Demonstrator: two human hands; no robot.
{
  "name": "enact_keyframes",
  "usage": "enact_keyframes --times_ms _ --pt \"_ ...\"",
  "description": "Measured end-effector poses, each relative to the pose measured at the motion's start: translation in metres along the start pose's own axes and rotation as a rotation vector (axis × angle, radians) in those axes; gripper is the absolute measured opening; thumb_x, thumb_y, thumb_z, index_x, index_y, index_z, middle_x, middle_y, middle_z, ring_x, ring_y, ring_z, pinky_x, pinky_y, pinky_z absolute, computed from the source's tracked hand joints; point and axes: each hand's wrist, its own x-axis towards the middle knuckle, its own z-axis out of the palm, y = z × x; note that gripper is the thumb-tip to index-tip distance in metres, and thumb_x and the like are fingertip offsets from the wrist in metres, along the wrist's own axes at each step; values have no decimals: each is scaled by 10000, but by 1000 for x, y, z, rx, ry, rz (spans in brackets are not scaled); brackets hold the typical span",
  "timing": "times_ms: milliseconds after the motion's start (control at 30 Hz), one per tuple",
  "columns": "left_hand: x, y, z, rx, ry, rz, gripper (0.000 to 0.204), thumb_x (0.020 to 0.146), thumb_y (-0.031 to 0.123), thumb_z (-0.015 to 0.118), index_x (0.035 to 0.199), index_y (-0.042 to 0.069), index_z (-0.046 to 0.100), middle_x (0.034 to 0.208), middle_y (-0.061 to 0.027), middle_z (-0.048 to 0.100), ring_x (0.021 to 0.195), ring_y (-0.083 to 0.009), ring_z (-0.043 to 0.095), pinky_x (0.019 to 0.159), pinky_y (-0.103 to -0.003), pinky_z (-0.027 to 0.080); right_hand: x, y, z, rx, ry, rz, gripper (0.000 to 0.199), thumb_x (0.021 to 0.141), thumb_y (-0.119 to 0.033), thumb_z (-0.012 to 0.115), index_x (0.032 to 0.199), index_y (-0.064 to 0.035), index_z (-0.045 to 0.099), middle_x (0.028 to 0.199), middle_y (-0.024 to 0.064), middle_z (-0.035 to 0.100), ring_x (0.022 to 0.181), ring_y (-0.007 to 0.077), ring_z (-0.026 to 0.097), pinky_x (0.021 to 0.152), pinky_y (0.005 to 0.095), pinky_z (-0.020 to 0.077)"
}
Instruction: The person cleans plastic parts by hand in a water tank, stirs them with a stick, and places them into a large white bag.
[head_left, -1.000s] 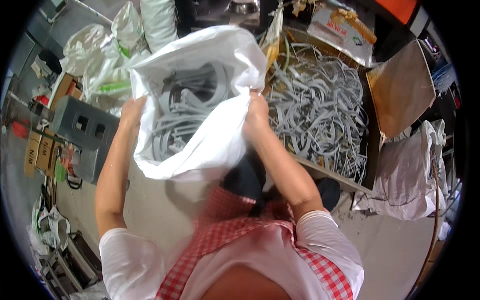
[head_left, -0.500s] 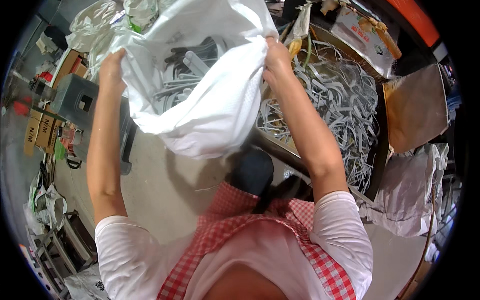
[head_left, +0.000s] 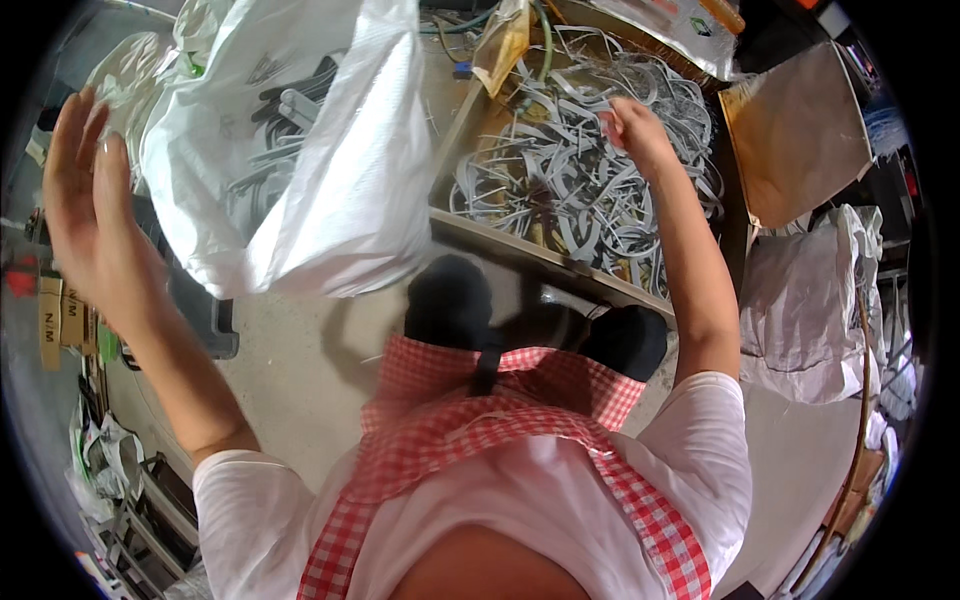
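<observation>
A large white woven sack stands with its mouth toward me, holding several grey curved plastic strips. To its left, my left hand is raised with the fingers stretched out and nothing in it. My right hand hangs over a shallow box heaped with thin grey and white curled strips. Its fingers are bent but apart, their tips slightly blurred, and I see nothing held in them. Contact with the strips is hard to judge.
A yellowish flap hangs at the box's far left corner. Right of the box are a brown board and a crumpled whitish sack. Cartons and metal frames line the left side. My knees are close to the box's near edge.
Both hands have let go of the sack's rim. My left hand moved left, and my right hand moved right over the box. The sack's mouth has sagged and narrowed.
</observation>
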Motion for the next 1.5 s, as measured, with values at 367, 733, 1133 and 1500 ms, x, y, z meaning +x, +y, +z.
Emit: enact_keyframes --times_ms 367,733,1133,1500 --pt "-219 -21 294 -686 -1109 -1017 317 807 131 591 1085 -17 553 945 -75 602 818 -144 581 677 -257 457 -130 171 -146 -395 -13 420 230 859 -276 583 924 -59 541 744 8 571 542 84 521 449 210 410" --pt "-354 -77 420 -283 -1345 -1496 232 823 134 538 1039 51 533 919 -72 554 795 -196 569 668 -311 467 -127 264 -152 -1034 -17 587 690 641 -446 751 1115 14 549 1004 203 604 959 287 585 825 340 444" --pt "-382 -28 436 -330 -1653 54 655 723 60 597 1318 52 322 1310 -186 354 1235 -368 313 1040 -414 270 -58 257 -108 -799 -826 682 715 651 -450 690 1149 40 537 1120 187 572 1035 263 541 872 353 419" --pt "-265 -3 493 -544 -1496 -624 218 822 192 612 979 45 579 806 -54 599 724 -126 569 612 -278 465 -57 70 -156 -124 -53 474 365 690 -134 635 993 39 527 745 60 595 631 117 562 604 256 468"
